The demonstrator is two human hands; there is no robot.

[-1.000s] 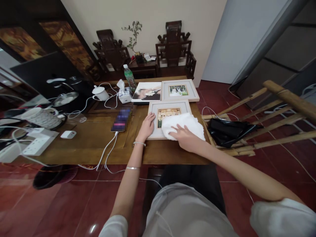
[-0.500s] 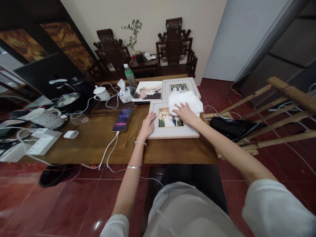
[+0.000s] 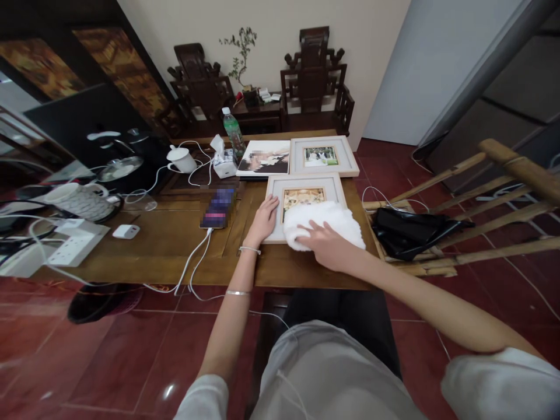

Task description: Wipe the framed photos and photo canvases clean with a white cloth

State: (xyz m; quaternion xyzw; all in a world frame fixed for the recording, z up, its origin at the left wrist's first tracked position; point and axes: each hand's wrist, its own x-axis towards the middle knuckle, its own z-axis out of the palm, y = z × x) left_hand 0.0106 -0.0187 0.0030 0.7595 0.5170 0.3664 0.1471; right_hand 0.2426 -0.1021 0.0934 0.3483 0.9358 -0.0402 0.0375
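A picture frame [image 3: 275, 186] with a pale wooden border lies flat near the table's front edge. My left hand [image 3: 263, 220] holds its left side, fingers along the border. Over the frame's lower right part is a fluffy white towel [image 3: 345, 221], bunched up. My right hand [image 3: 326, 244] grips the towel from above and presses it down, fingers somewhat apart. The towel hides the lower part of the framed photo [image 3: 301, 195]. A second picture frame [image 3: 347, 153] lies just behind, beside a photo board [image 3: 266, 156] to its left.
Left of the frames are a phone [image 3: 216, 210] on a charging cable, a tissue box [image 3: 225, 164], a green bottle [image 3: 233, 131] and a lidded white cup [image 3: 181, 159]. Farther left are a kettle [image 3: 79, 199] and a power strip [image 3: 79, 245]. A bamboo chair [image 3: 503, 163] stands right.
My right hand has drawn the towel toward me, from the frame's upper right to its lower part. The rear frame's photo is now uncovered. My left hand stays on the frame's left side.
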